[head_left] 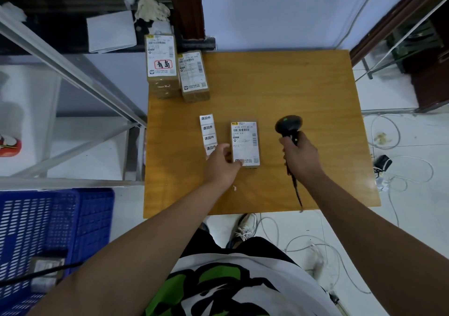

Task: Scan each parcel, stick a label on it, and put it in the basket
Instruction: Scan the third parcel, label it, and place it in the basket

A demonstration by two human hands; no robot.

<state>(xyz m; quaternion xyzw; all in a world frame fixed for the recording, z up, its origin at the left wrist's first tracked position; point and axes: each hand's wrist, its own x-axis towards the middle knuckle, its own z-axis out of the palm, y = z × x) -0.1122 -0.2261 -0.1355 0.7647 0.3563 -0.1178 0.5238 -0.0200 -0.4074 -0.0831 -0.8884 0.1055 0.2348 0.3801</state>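
Landmark: the wooden table (pixel 303 92) is taken as reference for all positions.
Parcel: a small brown parcel (pixel 245 143) is laid flat near the middle of the table, shipping label facing up.
Left hand: the left hand (pixel 222 164) is placed at the parcel's near-left corner; the fingers are spread, with the thumb resting on the parcel's near edge. The parcel is touched rather than enclosed.
Right hand: the right hand (pixel 300 156) is closed around the handle of a black barcode scanner (pixel 288 125), just right of the parcel and apart from it.
Scanner: the head is held above the table surface, level with the parcel's far end; its cable is trailed toward the table's near edge.
Label strip: a strip of white labels (pixel 208 133) is laid on the table just left of the parcel, its near end covered by the left hand.
Other parcels: two parcels (pixel 178 72) are stood at the table's far-left corner.
Basket: a blue basket (pixel 94 218) is positioned on the floor, off the table's near-left corner.
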